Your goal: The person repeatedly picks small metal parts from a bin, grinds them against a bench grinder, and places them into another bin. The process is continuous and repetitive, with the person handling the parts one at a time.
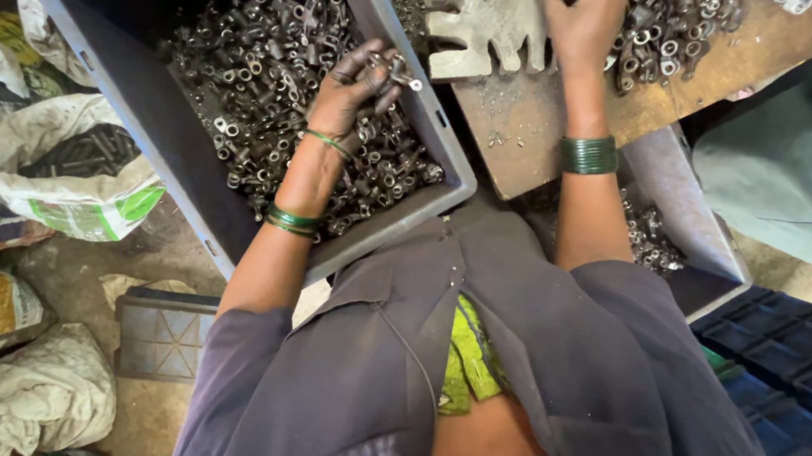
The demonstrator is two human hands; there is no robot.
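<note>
Left hand (358, 87) sits low in the grey bin (130, 78), fingers curled around a few small metal fittings (398, 68), one poking out past the fingertips; the rest of the fittings (263, 62) lie heaped loose under it; right hand (581, 20) is up on the wooden board (558, 123), closed over more fittings at the edge of the pile (673, 30) there, just beside a pale toothed metal plate (478, 19); exact right-hand grip is partly hidden, it looks clenched on parts; a second grey bin (675, 201) with more fittings sits under the right forearm; sacks (60, 172) lie left of the bin. Judgement: scoop shallow, keep the handful small so nothing slips between fingers; lift clear of the bin wall; keep the board hand steady by the plate.
</note>
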